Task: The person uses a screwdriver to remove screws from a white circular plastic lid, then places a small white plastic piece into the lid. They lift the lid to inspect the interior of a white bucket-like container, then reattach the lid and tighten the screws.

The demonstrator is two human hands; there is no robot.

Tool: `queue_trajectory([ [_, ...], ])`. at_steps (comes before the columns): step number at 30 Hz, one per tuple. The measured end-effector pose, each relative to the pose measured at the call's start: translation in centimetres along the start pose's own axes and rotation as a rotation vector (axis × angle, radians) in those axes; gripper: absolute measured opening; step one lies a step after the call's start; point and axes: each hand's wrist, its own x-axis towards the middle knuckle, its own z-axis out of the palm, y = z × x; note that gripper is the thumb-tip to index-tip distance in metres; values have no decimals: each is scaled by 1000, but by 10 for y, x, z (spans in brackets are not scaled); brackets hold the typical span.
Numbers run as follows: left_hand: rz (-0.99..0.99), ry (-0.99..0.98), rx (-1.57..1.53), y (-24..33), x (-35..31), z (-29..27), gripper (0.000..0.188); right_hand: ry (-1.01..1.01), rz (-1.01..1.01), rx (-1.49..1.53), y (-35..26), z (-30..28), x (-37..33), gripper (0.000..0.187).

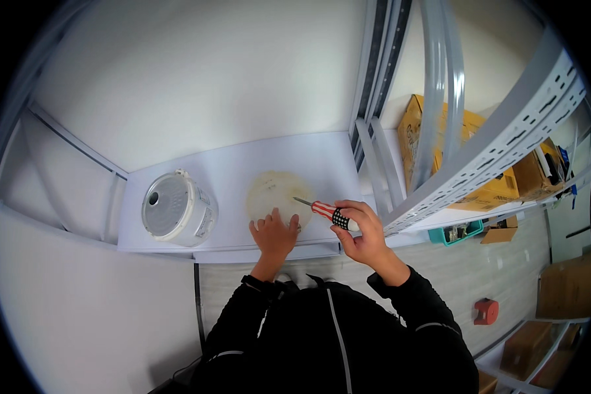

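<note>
My right hand (363,234) is wrapped round the handle of a screwdriver (325,210), striped red and white with a dark, white-dotted part. Its metal shaft points up and left over a round, pale yellowish patch (269,185) on the white shelf (233,153). Whether this patch is a thin clear lid or a mark on the surface, I cannot tell. My left hand (274,235) rests on the near part of it, palm down, fingers spread. Left of that hand stands a white bucket (200,217) with a grey lid (165,205) that has a dark round spot.
A perforated grey metal upright (486,154) rises close by my right hand. Beyond it, yellow cardboard boxes (486,190) sit on another shelf, with a teal bin (456,233) lower down. A red stool (486,311) stands on the floor at right. White panels enclose the back and left.
</note>
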Motion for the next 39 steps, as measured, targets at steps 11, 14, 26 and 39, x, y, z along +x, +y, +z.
queue_trajectory([
  [11, -72, -168, -81, -27, 25, 13, 91, -33, 64, -70, -3, 23, 5, 42],
  [14, -84, -268, -68, -18, 35, 7, 97, -32, 81, -93, -7, 26, 7, 41],
  [26, 22, -465, -84, -25, 65, 4, 100, -16, 130, -182, -13, 38, 15, 39],
  [39, 353, -447, -318, -31, 66, 26, 70, -62, 186, -240, -7, 56, 18, 38],
])
